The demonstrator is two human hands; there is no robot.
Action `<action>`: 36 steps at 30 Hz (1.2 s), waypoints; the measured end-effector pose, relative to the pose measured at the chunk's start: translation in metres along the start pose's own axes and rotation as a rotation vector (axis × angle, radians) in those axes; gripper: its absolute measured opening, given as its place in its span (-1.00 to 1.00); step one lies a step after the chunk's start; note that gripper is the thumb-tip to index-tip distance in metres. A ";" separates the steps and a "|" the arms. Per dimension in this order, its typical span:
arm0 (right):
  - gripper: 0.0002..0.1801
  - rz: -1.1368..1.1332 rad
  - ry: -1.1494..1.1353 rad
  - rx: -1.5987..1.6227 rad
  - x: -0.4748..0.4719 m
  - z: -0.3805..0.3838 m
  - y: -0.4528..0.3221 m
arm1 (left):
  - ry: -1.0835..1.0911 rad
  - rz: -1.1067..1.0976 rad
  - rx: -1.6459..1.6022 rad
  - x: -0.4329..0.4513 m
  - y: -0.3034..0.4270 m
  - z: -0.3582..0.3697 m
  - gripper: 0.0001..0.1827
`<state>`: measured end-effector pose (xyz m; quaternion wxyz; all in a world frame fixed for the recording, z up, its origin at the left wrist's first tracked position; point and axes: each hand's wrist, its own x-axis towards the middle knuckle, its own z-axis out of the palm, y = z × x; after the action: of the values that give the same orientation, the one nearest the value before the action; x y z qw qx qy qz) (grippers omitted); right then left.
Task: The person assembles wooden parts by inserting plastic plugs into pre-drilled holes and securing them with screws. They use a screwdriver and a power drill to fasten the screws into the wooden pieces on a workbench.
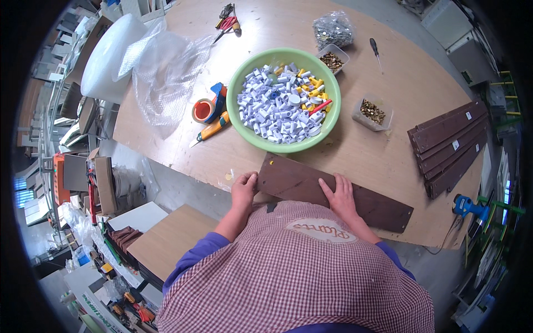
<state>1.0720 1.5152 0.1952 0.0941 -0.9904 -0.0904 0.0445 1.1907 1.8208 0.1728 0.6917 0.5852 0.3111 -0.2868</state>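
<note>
A dark brown board [291, 179] lies at the table's near edge, its left end close to a green plastic basin [284, 147] of white and yellow plastic fittings. My left hand [244, 189] is at the board's left end, thumb and fingers pinching its edge. My right hand [340, 195] rests on top of the board near the middle, fingers spread. A small yellow piece [271, 162] sits at the upper left corner of the board, and small holes show near its ends. Whether my left fingers also hold a small part is hidden.
Brown boards [449, 145] are stacked at the right, beyond a blue power tool [470, 207]. Two plastic tubs [372, 114] hold brass-coloured hardware. A screwdriver [376, 54], a bag of metal parts [333, 31], a tape dispenser [210, 106], a utility knife [212, 128] and bubble wrap [162, 79] lie around the basin.
</note>
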 end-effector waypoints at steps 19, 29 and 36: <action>-0.19 0.063 -0.145 0.019 -0.005 0.025 0.003 | 0.143 0.580 1.074 0.037 0.002 0.047 -0.55; -0.35 0.402 0.235 0.313 0.085 -0.059 0.091 | 0.086 0.674 1.147 0.062 -0.007 0.044 -0.48; -0.38 0.509 0.345 0.202 0.232 -0.104 0.249 | -0.036 0.517 1.045 0.072 0.004 0.041 -0.34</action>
<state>1.3530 1.3000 0.2320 0.1916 -0.9599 0.1824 -0.0934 1.2443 1.7782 0.1254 0.3637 0.9009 -0.0363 -0.2340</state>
